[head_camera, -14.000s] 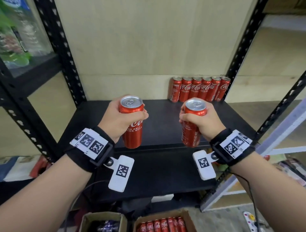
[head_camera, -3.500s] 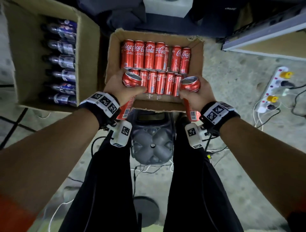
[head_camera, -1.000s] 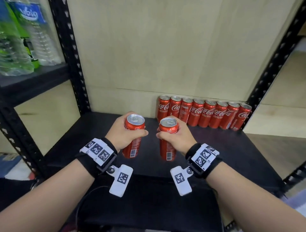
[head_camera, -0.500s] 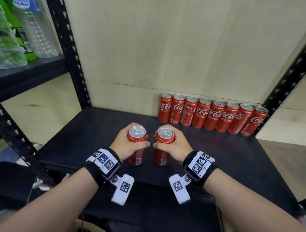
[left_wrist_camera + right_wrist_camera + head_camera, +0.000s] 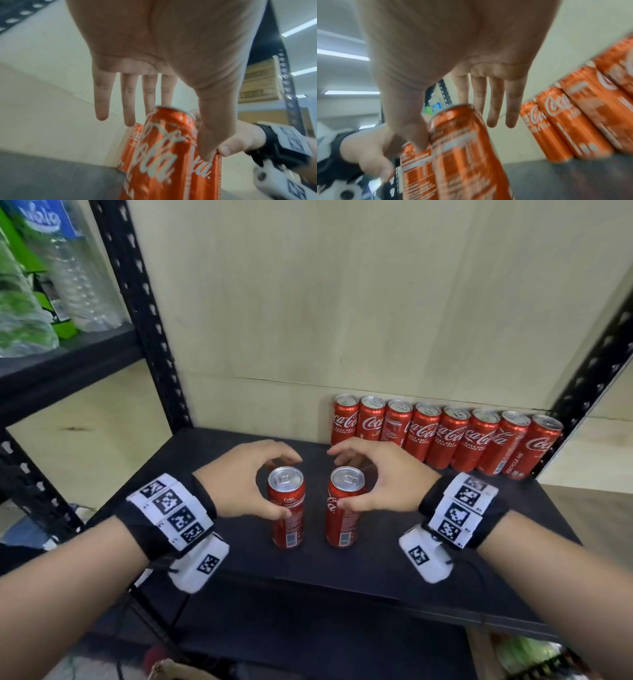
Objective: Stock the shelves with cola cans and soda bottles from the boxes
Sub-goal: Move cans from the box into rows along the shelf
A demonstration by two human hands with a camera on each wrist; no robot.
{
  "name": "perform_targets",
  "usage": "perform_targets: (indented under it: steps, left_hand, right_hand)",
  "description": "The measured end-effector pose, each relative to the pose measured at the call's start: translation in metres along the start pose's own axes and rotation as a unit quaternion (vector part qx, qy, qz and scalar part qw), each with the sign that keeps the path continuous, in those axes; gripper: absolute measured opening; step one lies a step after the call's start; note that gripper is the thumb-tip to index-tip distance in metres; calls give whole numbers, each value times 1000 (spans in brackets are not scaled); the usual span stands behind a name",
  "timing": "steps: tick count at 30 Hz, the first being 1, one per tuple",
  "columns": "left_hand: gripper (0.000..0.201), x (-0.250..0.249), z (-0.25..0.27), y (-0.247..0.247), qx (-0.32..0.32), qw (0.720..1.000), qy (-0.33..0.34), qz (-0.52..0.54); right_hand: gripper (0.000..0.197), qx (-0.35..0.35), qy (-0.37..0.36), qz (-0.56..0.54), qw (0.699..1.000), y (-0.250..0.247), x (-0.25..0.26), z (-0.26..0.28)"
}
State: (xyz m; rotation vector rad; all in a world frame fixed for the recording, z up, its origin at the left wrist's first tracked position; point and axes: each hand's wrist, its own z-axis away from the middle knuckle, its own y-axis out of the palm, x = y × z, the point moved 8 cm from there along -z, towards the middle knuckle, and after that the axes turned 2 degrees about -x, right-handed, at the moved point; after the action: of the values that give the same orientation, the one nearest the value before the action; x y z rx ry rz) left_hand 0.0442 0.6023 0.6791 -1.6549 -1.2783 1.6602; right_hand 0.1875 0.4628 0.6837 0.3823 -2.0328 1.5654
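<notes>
Two red cola cans stand upright side by side on the black shelf [image 5: 394, 563], near its middle. My left hand [image 5: 291, 486] arches over the left can [image 5: 287, 515]; in the left wrist view its fingers [image 5: 102, 102] are straight and spread, and only the thumb touches this can [image 5: 164, 159]. My right hand [image 5: 332, 477] mirrors it over the right can [image 5: 342, 518]: straight fingers [image 5: 513, 105] are off the can [image 5: 462, 159] while the thumb rests on its side. Neither hand grips.
A row of several cola cans [image 5: 445, 436] lines the back wall at the shelf's right. Perforated black posts stand at the left [image 5: 144, 313] and right [image 5: 589, 364]. Water bottles [image 5: 68, 268] sit on a higher shelf to the left.
Both cans have come down onto the shelf. My two hands, which were wrapped round them half a second ago, have uncurled their fingers and loosened off the cans.
</notes>
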Motion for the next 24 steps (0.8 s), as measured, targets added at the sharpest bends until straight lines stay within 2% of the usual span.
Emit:
perform_targets:
  steps: [4,8,12,19,24]
  left_hand:
    - [80,-11,-10,-5,87,988,33,-124]
    - [74,-18,-16,3,128,975,45,-179]
    - [66,-18,-20,5,131,972,46,-188]
    - [63,-14,-28,7,125,977,37,-170]
    - [64,-11,-34,7,119,977,28,-173]
  right_hand:
    - [76,113,-28,150,982,-8,17,-8]
    - [77,173,-51,228,957,2,21,-14]
    - [67,176,-61,221,957,11,23,-18]
    - [58,153,-62,186,969,24,26,-26]
    - [61,144,-42,186,971,29,22,-34]
